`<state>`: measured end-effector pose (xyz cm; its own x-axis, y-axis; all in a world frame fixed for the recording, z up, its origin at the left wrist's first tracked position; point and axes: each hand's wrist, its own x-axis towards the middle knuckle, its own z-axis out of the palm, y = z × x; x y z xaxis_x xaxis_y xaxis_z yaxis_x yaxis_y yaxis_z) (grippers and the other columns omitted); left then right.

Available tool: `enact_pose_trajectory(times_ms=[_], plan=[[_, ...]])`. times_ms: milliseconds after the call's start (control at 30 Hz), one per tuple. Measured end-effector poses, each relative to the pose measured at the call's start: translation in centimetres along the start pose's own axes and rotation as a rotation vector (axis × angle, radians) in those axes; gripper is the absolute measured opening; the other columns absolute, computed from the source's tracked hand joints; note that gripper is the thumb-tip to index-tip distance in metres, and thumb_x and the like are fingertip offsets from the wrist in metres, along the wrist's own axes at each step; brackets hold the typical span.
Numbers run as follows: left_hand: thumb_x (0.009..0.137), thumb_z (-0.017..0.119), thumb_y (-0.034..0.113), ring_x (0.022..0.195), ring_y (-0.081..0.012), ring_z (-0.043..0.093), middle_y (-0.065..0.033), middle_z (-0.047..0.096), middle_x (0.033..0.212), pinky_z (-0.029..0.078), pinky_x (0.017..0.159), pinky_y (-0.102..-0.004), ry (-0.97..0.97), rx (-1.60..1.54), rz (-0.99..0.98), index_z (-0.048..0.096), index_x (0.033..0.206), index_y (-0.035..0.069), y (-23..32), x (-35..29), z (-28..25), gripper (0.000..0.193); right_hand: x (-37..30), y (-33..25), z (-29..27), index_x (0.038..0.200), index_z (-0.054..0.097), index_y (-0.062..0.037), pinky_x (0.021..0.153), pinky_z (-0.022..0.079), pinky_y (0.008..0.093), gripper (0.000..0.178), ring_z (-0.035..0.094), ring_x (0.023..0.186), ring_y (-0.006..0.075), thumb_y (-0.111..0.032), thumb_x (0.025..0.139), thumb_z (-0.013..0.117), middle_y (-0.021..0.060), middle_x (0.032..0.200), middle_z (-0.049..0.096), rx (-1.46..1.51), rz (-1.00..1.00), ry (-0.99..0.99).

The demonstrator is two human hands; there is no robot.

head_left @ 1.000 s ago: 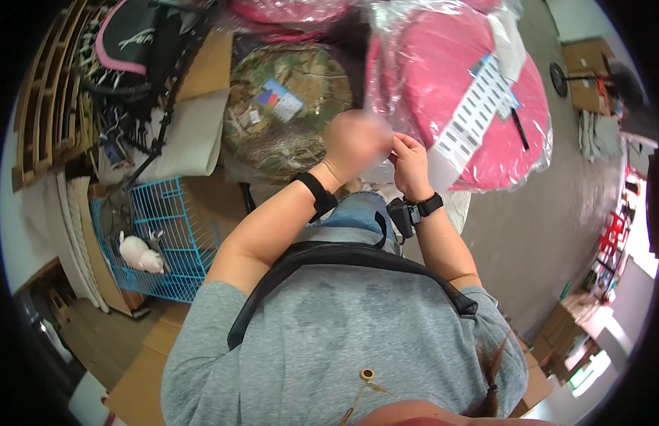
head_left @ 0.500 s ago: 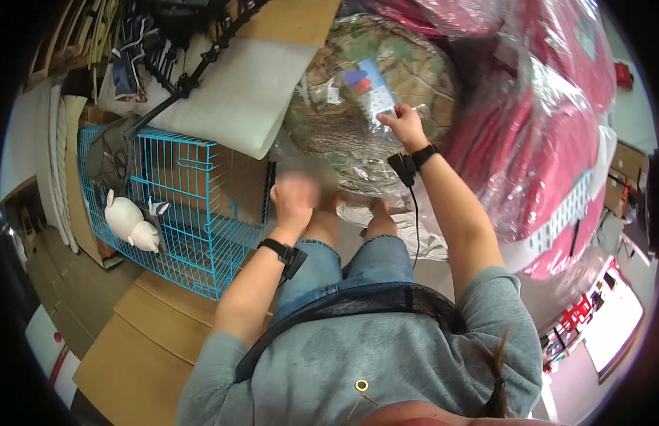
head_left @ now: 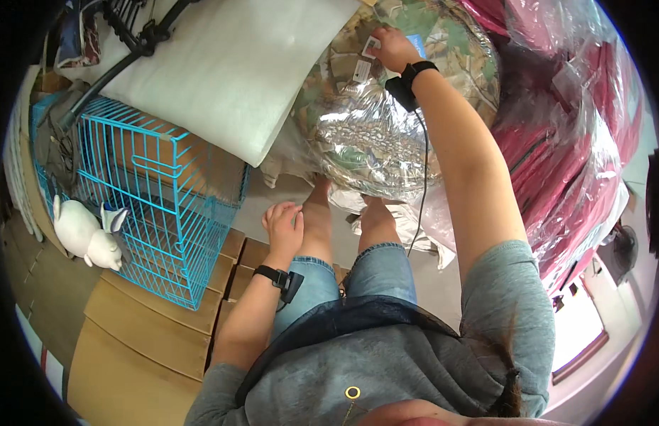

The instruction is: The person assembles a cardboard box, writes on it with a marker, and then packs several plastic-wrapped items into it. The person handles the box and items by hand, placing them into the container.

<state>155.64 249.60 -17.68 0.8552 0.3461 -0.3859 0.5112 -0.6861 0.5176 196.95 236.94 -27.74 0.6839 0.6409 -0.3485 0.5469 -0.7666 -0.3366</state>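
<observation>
My right hand (head_left: 396, 51) is stretched far out over a round, camouflage-patterned bundle (head_left: 407, 142) wrapped in clear plastic. Its fingers are closed at a small white-fronted piece, seemingly part of a flat packet; the packet's blue end (head_left: 416, 44) shows beyond the hand, its middle hidden. Just below the fingertips, a white label (head_left: 361, 71) lies on the bundle. My left hand (head_left: 283, 226) hovers by my left knee, fingers curled in, with nothing visible in it. Both wrists wear black straps with small devices; a cable hangs from the right one.
On the left stands a blue wire cage (head_left: 177, 213), with a white rabbit figure (head_left: 84, 231) beside it. White foam sheeting (head_left: 223, 78) reaches over the cage's back. Brown cardboard boxes (head_left: 145, 326) sit nearer me. Plastic-wrapped pink-red bundles (head_left: 556, 156) crowd the right.
My right hand has moved farther out with the packet, which its back now mostly covers. My left hand has come down and nearer to me. The view has shifted closer to the bundle.
</observation>
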Motion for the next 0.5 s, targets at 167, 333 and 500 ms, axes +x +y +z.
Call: enact_pose_trajectory(times_ms=[167, 333, 500], plan=[[0.071, 0.058, 0.013, 0.096, -0.0239, 0.045, -0.0038, 0.055, 0.093, 0.028, 0.086, -0.0406, 0.001, -0.022, -0.017, 0.061, 0.086, 0.011, -0.2, 1.3, 0.5, 0.015, 1.0, 0.1, 1.0, 0.107, 0.051, -0.007, 0.087, 0.039, 0.0369, 0.038, 0.045, 0.103, 0.0309, -0.025, 0.075, 0.059, 0.0139, 0.107, 0.049, -0.066, -0.073, -0.009], [0.071, 0.058, 0.012, 0.096, -0.0232, 0.045, -0.0032, 0.055, 0.093, 0.027, 0.087, -0.0415, 0.009, -0.041, -0.032, 0.06, 0.086, 0.011, -0.8, 2.1, 1.1, 0.016, 0.8, -0.4, 1.5, 0.103, 0.051, -0.0072, 0.084, 0.041, 0.0384, 0.036, 0.047, 0.101, 0.0295, -0.026, 0.074, 0.06, 0.013, 0.105, 0.049, -0.146, -0.084, 0.015], [0.069, 0.058, 0.011, 0.095, -0.0226, 0.046, -0.0026, 0.056, 0.092, 0.028, 0.085, -0.0394, -0.001, -0.041, -0.042, 0.061, 0.084, 0.012, -1.2, 2.9, 1.1, 0.015, 0.6, -0.6, 1.4, 0.103, 0.051, -0.0062, 0.079, 0.043, 0.0392, 0.047, 0.049, 0.098, 0.0311, -0.03, 0.066, 0.067, 0.0134, 0.106, 0.047, -0.17, 0.011, 0.104]])
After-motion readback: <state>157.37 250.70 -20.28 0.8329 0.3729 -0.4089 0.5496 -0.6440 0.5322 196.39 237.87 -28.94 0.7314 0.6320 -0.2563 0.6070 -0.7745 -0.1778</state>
